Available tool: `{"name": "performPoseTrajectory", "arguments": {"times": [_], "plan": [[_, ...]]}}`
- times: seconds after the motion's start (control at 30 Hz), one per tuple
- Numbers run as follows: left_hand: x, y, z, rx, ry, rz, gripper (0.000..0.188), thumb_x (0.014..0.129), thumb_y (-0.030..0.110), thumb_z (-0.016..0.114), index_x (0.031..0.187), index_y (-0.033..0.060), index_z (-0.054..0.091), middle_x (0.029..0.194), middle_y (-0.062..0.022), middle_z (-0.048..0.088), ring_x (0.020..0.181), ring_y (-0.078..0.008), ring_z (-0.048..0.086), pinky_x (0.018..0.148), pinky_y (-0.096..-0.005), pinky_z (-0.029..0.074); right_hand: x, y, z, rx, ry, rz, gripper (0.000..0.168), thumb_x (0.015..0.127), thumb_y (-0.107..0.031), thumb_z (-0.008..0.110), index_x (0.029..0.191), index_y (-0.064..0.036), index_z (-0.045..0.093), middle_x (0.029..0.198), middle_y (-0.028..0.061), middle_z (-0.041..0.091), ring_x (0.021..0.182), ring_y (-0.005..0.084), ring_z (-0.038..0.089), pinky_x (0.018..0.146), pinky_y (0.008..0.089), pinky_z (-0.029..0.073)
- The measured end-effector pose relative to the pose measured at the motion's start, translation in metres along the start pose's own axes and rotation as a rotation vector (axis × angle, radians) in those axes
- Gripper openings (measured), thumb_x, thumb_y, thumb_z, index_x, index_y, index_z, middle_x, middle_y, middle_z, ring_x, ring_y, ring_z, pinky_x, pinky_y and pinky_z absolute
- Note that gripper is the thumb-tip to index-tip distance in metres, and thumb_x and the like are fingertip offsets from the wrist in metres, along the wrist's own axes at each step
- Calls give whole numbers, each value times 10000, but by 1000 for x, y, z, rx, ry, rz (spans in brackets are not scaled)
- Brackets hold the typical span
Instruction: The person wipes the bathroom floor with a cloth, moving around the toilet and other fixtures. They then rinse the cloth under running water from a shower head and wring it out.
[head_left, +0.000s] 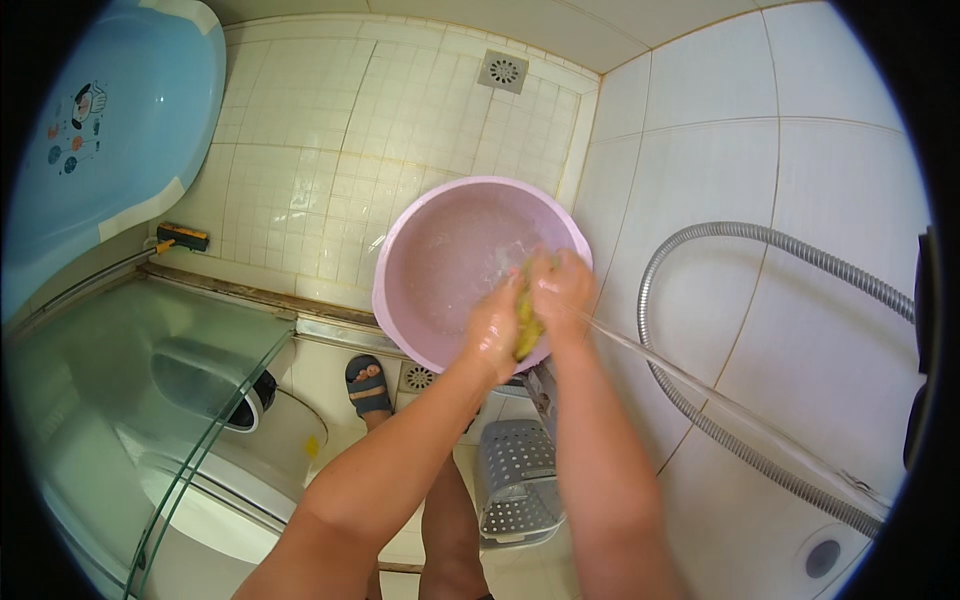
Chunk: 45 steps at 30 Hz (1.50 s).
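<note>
Both my hands are over the near right part of a pink plastic basin (450, 247) that stands on the tiled floor and holds water. My left hand (495, 322) and my right hand (561, 292) press a wet yellow-green cloth-like item (529, 319) between them; its exact kind is unclear. A thin stream of water (675, 371) runs from the lower right to my right hand. The water in the basin ripples beyond my fingers. My fingertips are blurred and partly hidden.
A flexible metal shower hose (646, 300) loops by the tiled wall at right. A grey perforated basket (517, 450) stands below my arms. At left are a glass panel (112, 360), a squeegee-like mop head (184, 237) and a blue tub (150, 112). A floor drain (503, 71) lies beyond the basin.
</note>
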<state>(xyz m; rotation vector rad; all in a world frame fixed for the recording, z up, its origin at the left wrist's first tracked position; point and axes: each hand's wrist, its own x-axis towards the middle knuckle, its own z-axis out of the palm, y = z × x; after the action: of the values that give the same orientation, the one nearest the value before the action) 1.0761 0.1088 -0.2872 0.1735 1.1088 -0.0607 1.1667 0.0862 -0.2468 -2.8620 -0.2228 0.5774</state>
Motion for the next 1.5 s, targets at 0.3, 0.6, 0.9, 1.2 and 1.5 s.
{"name": "performPoseTrajectory", "arguments": {"times": [0.3, 0.6, 0.9, 1.2, 1.5], "plan": [[17, 34, 0, 126, 64, 23, 450, 1022, 438, 541, 971, 11, 678, 852, -103, 653, 808, -226, 608, 726, -408, 509, -45, 9, 20, 264, -103, -52, 426, 959, -377, 505, 881, -24, 730, 876, 279, 683, 858, 484, 645, 780, 543, 490], [13, 34, -38, 134, 108, -61, 742, 995, 621, 505, 1469, 57, 426, 1443, -151, 512, 1325, -304, 520, 1105, -508, 387, 4, 60, 4, 822, -280, 204, 364, 929, -357, 732, 908, -9, 625, 806, 73, 673, 733, 164, 619, 663, 314, 498], [17, 14, -10, -105, -238, -137, 702, 984, 645, 488, 1424, 97, 473, 1373, -153, 551, 1259, -293, 522, 1074, -530, 380, -27, 33, 14, 606, -15, -235, 157, 894, -91, 685, 1007, -19, 604, 1005, 133, 659, 931, 301, 655, 821, 377, 520], [15, 8, -6, -196, -112, 79, 361, 1016, 423, 587, 992, 68, 650, 908, -54, 656, 804, -171, 619, 727, -340, 503, -33, 0, 7, 236, -58, -161, 427, 933, -344, 646, 725, 27, 605, 695, 238, 609, 646, 391, 593, 634, 469, 475], [6, 22, -10, 440, 99, 497, 490, 1032, 475, 515, 1016, 5, 653, 975, -124, 645, 834, -239, 600, 741, -373, 486, -54, -14, 7, 300, -76, -116, 525, 972, -411, 528, 704, 23, 652, 697, 283, 623, 685, 494, 611, 664, 521, 478]]}}
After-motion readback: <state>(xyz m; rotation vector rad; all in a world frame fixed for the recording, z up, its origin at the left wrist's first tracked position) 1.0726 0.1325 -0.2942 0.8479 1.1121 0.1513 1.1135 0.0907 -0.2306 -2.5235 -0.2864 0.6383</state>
